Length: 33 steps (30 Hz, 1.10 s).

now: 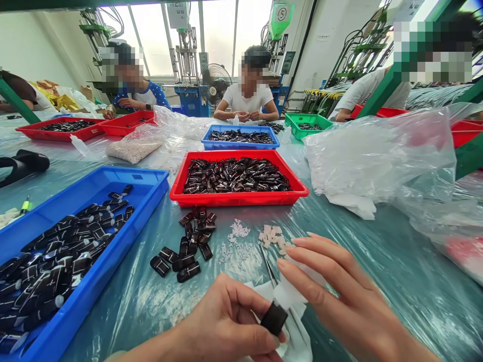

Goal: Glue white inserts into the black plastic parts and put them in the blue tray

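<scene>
The left hand (226, 327) sits low in the view, thumb and fingers pinched shut on a small black rectangular plastic piece (274, 318), held just above a crumpled white cloth (300, 337). The right hand (339, 296) is just beside it, fingers stretched out and close together over the same cloth, fingertips near the piece. A thin pair of metal tweezers (268, 269) runs in under its index finger; whether this hand grips them I cannot tell, since the thumb is hidden.

Beyond the hands a loose heap of black plastic pieces (188, 246) lies on the teal desk covered in clear film (377, 261); a small cluster of white plastic bits (272, 235) lies near the heap, to its right. Behind both stands a red plastic tray (237, 199) filled with more black pieces; a blue plastic tray (143, 193), partly filled, lies along the left. A large clear plastic bag (377, 151) slumps at the right; other people sit at the far side of the desk.
</scene>
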Motion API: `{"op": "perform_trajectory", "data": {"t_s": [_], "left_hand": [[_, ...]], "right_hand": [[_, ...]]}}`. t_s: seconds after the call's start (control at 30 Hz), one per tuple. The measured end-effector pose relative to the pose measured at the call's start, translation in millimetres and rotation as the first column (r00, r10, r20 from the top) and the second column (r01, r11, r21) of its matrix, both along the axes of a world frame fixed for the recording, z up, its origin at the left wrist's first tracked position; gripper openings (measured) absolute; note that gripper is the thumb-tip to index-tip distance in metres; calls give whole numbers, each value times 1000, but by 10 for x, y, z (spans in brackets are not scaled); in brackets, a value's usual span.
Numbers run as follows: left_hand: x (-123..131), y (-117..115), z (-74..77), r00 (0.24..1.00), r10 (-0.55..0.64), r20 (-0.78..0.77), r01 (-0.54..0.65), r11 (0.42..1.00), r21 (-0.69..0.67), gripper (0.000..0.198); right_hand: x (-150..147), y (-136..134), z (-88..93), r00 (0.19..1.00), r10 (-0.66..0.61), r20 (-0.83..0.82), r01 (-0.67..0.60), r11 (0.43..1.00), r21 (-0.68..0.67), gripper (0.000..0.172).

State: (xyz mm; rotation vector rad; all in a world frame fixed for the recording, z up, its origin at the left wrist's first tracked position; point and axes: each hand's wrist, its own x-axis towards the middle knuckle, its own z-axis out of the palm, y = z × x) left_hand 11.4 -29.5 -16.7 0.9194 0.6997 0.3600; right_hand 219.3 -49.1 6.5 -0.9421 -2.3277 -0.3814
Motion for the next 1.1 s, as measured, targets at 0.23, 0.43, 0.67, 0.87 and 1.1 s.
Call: {"op": "perform_trajectory", "data": {"t_s": [0.23, 0.43, 0.67, 0.87, 1.1], "left_hand": [[8, 4, 13, 1000, 8, 0, -8, 1000, -6, 14], [2, 5, 24, 1000, 15, 12, -15, 1000, -14, 14], [-3, 9, 40, 1000, 17, 9, -17, 1000, -21, 14], [-1, 9, 42, 1000, 18, 13, -18, 999, -33, 14], [0, 9, 29, 1000, 18, 18, -18, 999, -30, 14]], "right_hand": [[-34, 18, 19, 999, 7, -53, -9, 999, -40, 33], [-43, 45, 60, 997, -6, -73, 4, 1000, -22, 28], [-54, 15, 38, 992, -29, -127, 20, 997, -74, 30], [-34, 8, 30, 993, -6, -117, -5, 995, -100, 28], [-17, 19, 50, 994, 11, -105, -19, 997, -77, 26]]}}
